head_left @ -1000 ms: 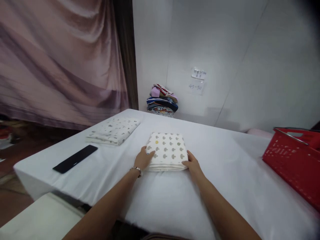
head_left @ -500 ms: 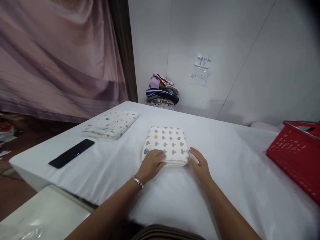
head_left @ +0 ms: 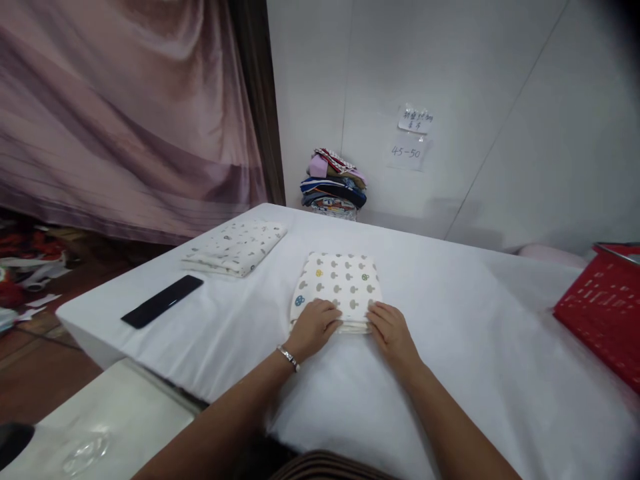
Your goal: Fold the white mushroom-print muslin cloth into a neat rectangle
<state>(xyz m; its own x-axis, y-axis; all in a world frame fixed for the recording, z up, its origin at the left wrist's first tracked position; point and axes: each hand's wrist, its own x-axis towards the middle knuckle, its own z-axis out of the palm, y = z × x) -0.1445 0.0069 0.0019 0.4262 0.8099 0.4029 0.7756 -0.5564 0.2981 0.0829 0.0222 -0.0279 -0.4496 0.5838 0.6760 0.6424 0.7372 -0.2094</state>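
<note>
A folded cream cloth with a mushroom print (head_left: 340, 283) lies in the middle of the white table (head_left: 450, 333). My left hand (head_left: 316, 327), with a bracelet on its wrist, rests on the cloth's near left edge, fingers curled over it. At the near right corner, my right hand (head_left: 391, 331) lies with its fingers bent onto the cloth's edge. Both hands press or grip the near edge; whether they pinch the layers I cannot tell.
A second folded white printed cloth (head_left: 236, 247) lies at the far left, a black flat device (head_left: 163, 301) in front of it. A pile of coloured clothes (head_left: 334, 183) sits against the wall. At the right stands a red basket (head_left: 603, 310). A pink curtain (head_left: 125, 113) hangs left.
Both hands have moved from the cloth's sides onto its near edge, closer together. The camera view has shifted slightly.
</note>
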